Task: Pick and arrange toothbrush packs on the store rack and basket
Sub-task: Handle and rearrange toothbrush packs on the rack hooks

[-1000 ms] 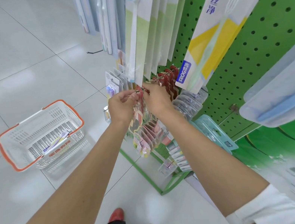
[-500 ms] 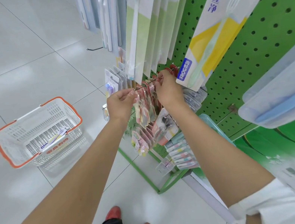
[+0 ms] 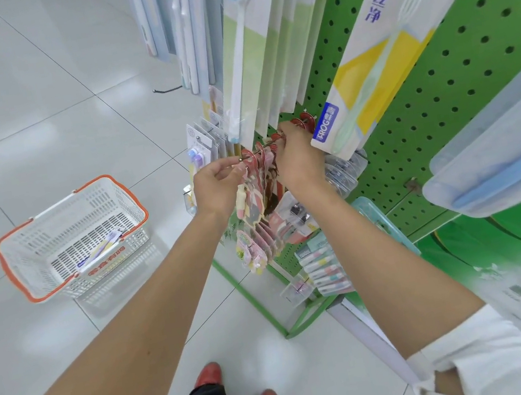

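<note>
We're looking down at the green pegboard rack (image 3: pixel 442 88) on the right, and both hands are up at one metal hook (image 3: pixel 264 148). The left hand (image 3: pixel 215 187) is at the hook's near tip, thumb and forefinger pinched on the red top of the front one of the red-topped toothbrush packs (image 3: pixel 258 183). The right hand (image 3: pixel 297 159) is farther along the same hook, close to the board, its fingers curled over the red tops of the packs behind. The packs hang in a bunch between the two hands, fanned a little. Right above them hangs a long pack with a blue-headed toothbrush (image 3: pixel 244 43), and just right of the right hand we see the yellow and white FROG pack (image 3: pixel 366 74). Lower down, small pastel packs (image 3: pixel 324 269) hang near the rack's foot. Over on the left, well apart from the rack, the white basket (image 3: pixel 50 234) with its orange rim sits on the tiled floor (image 3: pixel 26 99), a single toothbrush pack (image 3: pixel 101 251) lying inside. Red shoes (image 3: pixel 208 373) show at the near edge
</note>
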`<state>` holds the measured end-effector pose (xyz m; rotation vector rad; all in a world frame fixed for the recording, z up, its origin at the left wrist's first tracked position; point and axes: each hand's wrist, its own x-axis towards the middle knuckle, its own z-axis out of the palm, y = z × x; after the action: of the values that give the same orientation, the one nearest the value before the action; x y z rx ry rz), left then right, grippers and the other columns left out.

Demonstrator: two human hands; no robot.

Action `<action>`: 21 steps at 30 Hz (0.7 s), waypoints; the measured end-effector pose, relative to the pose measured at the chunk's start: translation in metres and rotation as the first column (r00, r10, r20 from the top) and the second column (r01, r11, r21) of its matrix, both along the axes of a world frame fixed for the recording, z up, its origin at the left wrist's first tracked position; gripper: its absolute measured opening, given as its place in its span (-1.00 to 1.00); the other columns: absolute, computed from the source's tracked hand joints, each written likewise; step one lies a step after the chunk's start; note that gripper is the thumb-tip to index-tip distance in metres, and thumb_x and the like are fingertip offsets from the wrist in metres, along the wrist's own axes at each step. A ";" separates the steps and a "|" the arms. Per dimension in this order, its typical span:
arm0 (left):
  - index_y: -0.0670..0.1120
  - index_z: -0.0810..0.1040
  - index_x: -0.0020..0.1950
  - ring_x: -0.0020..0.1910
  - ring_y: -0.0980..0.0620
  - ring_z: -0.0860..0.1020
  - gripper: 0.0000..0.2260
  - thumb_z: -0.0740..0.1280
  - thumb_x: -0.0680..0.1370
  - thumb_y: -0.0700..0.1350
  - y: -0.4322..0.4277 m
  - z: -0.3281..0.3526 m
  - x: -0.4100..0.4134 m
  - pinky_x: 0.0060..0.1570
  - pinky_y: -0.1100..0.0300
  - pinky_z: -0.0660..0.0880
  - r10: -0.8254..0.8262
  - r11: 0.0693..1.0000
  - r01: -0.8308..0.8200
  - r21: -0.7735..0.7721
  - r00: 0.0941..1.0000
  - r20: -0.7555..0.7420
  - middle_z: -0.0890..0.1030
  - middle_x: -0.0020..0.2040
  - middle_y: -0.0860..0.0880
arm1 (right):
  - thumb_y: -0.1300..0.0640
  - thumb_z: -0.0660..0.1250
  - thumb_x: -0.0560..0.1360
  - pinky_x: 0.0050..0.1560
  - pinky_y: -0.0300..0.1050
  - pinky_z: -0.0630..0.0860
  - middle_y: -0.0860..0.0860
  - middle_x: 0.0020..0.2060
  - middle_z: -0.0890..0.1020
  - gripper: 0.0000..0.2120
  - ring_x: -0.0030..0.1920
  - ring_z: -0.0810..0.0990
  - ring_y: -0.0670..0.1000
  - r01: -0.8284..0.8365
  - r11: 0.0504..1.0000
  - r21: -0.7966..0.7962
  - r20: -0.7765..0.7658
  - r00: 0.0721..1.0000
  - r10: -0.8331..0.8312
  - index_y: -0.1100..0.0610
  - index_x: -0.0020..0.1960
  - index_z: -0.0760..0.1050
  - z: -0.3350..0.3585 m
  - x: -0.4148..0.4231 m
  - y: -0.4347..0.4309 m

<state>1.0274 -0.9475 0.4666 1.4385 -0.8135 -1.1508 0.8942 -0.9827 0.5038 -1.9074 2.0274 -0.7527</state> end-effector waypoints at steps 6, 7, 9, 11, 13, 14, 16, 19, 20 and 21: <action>-0.06 0.62 0.02 -0.19 0.03 0.58 -0.90 0.42 0.54 -0.20 0.002 0.004 0.003 -0.18 0.28 0.48 -0.038 0.999 0.039 0.019 0.999 -0.006 0.65 -0.08 -0.18 | 0.16 0.14 0.63 -0.06 0.06 0.55 0.16 0.17 0.57 -0.71 0.14 0.55 0.20 -0.007 0.999 -0.037 -0.221 0.975 -0.001 0.17 0.31 0.46 0.002 0.002 0.000; -0.07 0.62 0.03 -0.20 0.04 0.58 -0.89 0.42 0.54 -0.21 0.002 0.005 0.004 -0.20 0.31 0.48 -0.050 0.998 0.051 0.021 0.999 -0.016 0.64 -0.09 -0.15 | 0.15 0.14 0.62 -0.05 0.05 0.54 0.16 0.13 0.59 -0.71 0.10 0.56 0.20 -0.011 0.999 -0.037 -0.251 0.968 0.002 0.17 0.29 0.47 0.002 0.002 0.002; -0.07 0.61 0.06 -0.22 0.07 0.57 -0.87 0.41 0.54 -0.24 0.004 0.007 0.005 -0.22 0.35 0.48 -0.075 0.997 0.076 0.024 0.997 -0.030 0.63 -0.10 -0.11 | 0.14 0.16 0.62 -0.05 0.01 0.49 0.15 0.05 0.63 -0.74 0.04 0.60 0.19 -0.025 1.000 -0.007 -0.299 0.954 0.022 0.17 0.23 0.50 -0.001 0.002 0.005; -0.08 0.61 0.08 -0.22 0.07 0.56 -0.85 0.41 0.54 -0.24 0.005 0.007 0.007 -0.21 0.34 0.49 -0.097 0.995 0.098 0.031 0.995 -0.038 0.64 -0.07 -0.12 | 0.11 0.19 0.61 -0.06 -0.01 0.49 0.13 -0.03 0.67 -0.78 -0.03 0.63 0.18 -0.004 1.000 0.026 -0.312 0.950 0.012 0.17 0.15 0.53 -0.001 0.002 0.009; -0.11 0.61 0.14 -0.25 0.08 0.56 -0.82 0.40 0.55 -0.25 0.006 0.008 0.009 -0.20 0.31 0.50 -0.120 0.992 0.121 0.034 0.992 -0.038 0.63 -0.11 -0.09 | 0.08 0.23 0.60 -0.12 -0.03 0.55 0.12 -0.10 0.69 -0.80 -0.09 0.65 0.16 0.014 0.998 0.063 -0.304 0.953 0.005 0.18 0.07 0.53 -0.003 0.003 0.013; -0.12 0.60 0.17 -0.27 0.08 0.56 -0.80 0.40 0.55 -0.25 0.007 0.009 0.009 -0.19 0.29 0.52 -0.128 0.991 0.130 0.038 0.991 -0.039 0.62 -0.15 -0.07 | 0.06 0.24 0.60 -0.15 -0.04 0.56 0.13 -0.11 0.69 -0.79 -0.10 0.65 0.16 0.027 0.996 0.090 -0.292 0.956 0.001 0.19 0.05 0.53 -0.002 0.003 0.015; -0.13 0.60 0.19 -0.29 0.09 0.55 -0.78 0.40 0.55 -0.25 0.007 0.009 0.011 -0.15 0.25 0.53 -0.138 0.989 0.140 0.043 0.989 -0.045 0.60 -0.19 -0.05 | 0.03 0.25 0.60 -0.23 -0.07 0.51 0.14 -0.10 0.67 -0.77 -0.10 0.65 0.16 0.039 0.990 0.134 -0.283 0.959 0.001 0.20 0.02 0.54 -0.002 0.004 0.018; -0.13 0.60 0.20 -0.31 0.11 0.54 -0.77 0.41 0.55 -0.23 0.009 0.009 0.014 -0.15 0.25 0.53 -0.148 0.987 0.150 0.048 0.988 -0.044 0.59 -0.21 -0.04 | 0.03 0.26 0.59 -0.29 -0.11 0.45 0.11 -0.15 0.66 -0.78 -0.10 0.66 0.15 0.035 0.987 0.158 -0.283 0.959 0.012 0.17 -0.09 0.53 0.002 0.009 0.020; -0.13 0.60 0.21 -0.31 0.12 0.54 -0.77 0.41 0.55 -0.23 0.010 0.008 0.015 -0.16 0.26 0.52 -0.152 0.987 0.154 0.051 0.988 -0.038 0.58 -0.22 -0.03 | 0.04 0.26 0.58 -0.26 -0.10 0.48 0.11 -0.13 0.67 -0.80 -0.08 0.66 0.16 0.036 0.987 0.156 -0.281 0.960 0.009 0.17 -0.06 0.55 0.003 0.012 0.020; -0.14 0.60 0.21 -0.32 0.12 0.54 -0.76 0.41 0.55 -0.23 0.011 0.008 0.016 -0.16 0.26 0.52 -0.156 0.986 0.157 0.056 0.987 -0.032 0.58 -0.23 -0.03 | 0.06 0.27 0.57 -0.21 -0.09 0.50 0.11 -0.10 0.67 -0.81 -0.05 0.65 0.16 0.040 0.987 0.153 -0.277 0.961 0.004 0.16 -0.01 0.56 0.005 0.014 0.021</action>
<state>1.0431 -0.9367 0.4742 1.4232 -0.8922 -1.3202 0.9078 -0.9621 0.5088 -1.9962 2.1927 -0.3292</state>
